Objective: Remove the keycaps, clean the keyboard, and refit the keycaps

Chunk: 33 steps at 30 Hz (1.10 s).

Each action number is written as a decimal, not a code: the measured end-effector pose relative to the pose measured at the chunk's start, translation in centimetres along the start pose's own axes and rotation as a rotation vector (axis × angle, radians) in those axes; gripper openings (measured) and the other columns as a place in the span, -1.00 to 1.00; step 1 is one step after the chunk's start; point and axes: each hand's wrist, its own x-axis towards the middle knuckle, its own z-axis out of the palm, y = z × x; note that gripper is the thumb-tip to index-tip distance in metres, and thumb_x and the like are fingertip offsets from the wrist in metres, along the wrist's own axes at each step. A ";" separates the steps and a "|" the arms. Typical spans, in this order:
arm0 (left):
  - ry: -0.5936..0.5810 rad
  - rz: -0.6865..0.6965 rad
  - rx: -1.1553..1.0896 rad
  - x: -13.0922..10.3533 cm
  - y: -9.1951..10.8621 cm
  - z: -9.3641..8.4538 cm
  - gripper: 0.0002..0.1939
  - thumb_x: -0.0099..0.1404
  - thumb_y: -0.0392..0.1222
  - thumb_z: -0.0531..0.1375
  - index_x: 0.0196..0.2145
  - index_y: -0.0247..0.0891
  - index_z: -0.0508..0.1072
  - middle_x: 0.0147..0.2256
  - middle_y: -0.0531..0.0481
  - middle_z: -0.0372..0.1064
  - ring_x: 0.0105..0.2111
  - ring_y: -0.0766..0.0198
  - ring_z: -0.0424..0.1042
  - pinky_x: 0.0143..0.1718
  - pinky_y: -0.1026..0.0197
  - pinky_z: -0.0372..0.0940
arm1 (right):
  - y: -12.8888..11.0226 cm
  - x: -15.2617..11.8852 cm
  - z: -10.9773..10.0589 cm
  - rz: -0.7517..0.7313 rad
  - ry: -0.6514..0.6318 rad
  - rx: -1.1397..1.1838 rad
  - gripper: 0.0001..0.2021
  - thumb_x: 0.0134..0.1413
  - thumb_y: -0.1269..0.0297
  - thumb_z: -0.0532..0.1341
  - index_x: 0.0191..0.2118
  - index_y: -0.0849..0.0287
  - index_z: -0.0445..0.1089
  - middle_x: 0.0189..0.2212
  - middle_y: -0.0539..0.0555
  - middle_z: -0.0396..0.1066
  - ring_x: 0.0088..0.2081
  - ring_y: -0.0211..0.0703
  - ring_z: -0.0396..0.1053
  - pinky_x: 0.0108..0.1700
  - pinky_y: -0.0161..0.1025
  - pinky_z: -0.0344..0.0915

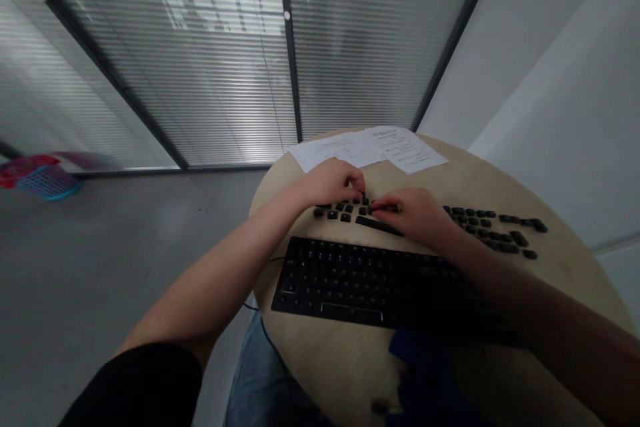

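Note:
Rows of loose black keycaps [332, 215] lie on the round wooden table, beyond a black keyboard [340, 280]. My left hand [334, 181] reaches over the left group, its fingers bent together with the tips at a small keycap [365, 200]. Close beside it, my right hand [413, 210] has its thumb and fingers pinched low over the same group; what sits between them is too small and dark to make out. A long space bar keycap [379, 225] lies just below the right fingers. My right forearm covers part of the keyboard's right side.
Printed paper sheets [405, 149] lie at the table's far edge. More keycaps [493, 233] spread to the right. A dark blue cloth-like item [425, 373] is near the front edge. A cable hangs at the left; a blue basket [50, 182] stands on the floor.

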 end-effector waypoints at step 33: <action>0.103 -0.003 0.099 -14.4 4.9 6.5 -0.88 0.36 -0.26 0.26 -0.31 -0.21 0.63 -0.26 -0.08 0.44 -0.20 0.14 0.39 -0.17 0.12 0.31 | -7.2 -7.7 6.1 -0.322 0.031 -0.135 -0.79 0.28 0.18 0.26 -0.24 0.15 0.63 -0.34 0.11 0.45 -0.25 -0.09 0.32 -0.19 -0.14 0.21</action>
